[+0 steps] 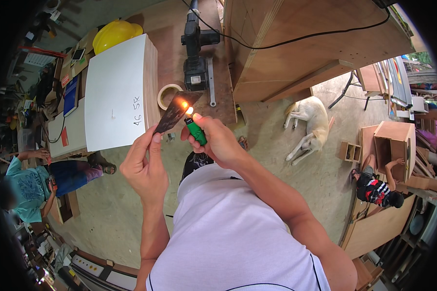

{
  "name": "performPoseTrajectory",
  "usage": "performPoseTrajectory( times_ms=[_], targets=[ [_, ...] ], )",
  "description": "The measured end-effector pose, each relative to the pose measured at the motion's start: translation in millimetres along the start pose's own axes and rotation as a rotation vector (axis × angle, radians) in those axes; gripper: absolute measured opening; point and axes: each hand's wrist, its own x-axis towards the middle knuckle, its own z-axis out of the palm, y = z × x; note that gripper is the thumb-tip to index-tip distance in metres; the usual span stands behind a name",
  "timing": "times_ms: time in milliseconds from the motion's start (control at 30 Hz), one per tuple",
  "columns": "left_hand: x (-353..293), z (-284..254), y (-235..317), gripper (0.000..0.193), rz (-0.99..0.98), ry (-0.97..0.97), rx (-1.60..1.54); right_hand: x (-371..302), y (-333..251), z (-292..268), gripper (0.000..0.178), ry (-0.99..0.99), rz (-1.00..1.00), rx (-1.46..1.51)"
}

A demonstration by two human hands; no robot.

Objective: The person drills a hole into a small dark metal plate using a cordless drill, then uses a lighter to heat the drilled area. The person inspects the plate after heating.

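My left hand (147,167) pinches the near corner of a thin, dark, flat piece (175,114); whether it is metal or another material I cannot tell. In my right hand (216,138) is a green lighter (196,132), its top pointing up toward the piece. A bright flame (189,111) burns at the lighter's tip, close to the piece's right edge, and a second orange glow shows on the piece's face. Just behind the piece lies a roll of tape (169,97), partly covered by it.
On the bench (223,72) are a black power tool (195,63), a flat wrench (211,82), a stack of white-topped boards (114,92) and a yellow hard hat (115,36). A dog (311,126) lies on the floor. One person (31,182) is at left, another (376,189) at right.
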Motion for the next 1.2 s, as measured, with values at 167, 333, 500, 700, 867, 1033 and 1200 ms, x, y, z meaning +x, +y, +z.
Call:
performPoseTrajectory(
  times_ms=[167, 333, 500, 700, 867, 1033, 1200],
  targets=[
    [-0.6, 0.0, 5.2, 0.019, 0.011, -0.01, 0.01, -0.5, 2.0, 1.2, 0.047, -0.017, -0.006, -0.014],
    [-1.9, -2.1, 4.0, 0.019, 0.044, -0.022, 0.014, -2.5, 3.1, 3.5, 0.046, -0.015, 0.007, -0.004],
    [-5.2, -2.4, 7.5, 0.019, 0.014, -0.03, 0.017, -6.4, 1.8, 3.4, 0.044, 0.03, 0.017, 0.046],
    [-9.5, -4.0, 3.7, 0.019, 0.003, -0.014, 0.004, -5.6, 5.3, -4.0, 0.044, 0.024, 0.02, 0.058],
    [-12.4, -4.9, 0.6, 0.018, -0.022, -0.013, 0.007, -5.5, 7.0, -10.7, 0.044, 0.038, 0.006, 0.114],
    [-15.7, -7.2, 0.9, 0.023, -0.34, 0.012, -0.192, -5.8, 8.0, -24.3, 0.051, 0.043, -0.083, 0.298],
    [-25.9, -20.4, -34.5, 0.022, -0.682, -0.003, -0.761, -0.2, 20.7, -74.6, 0.045, 0.318, -0.219, 0.029]
  ],
)
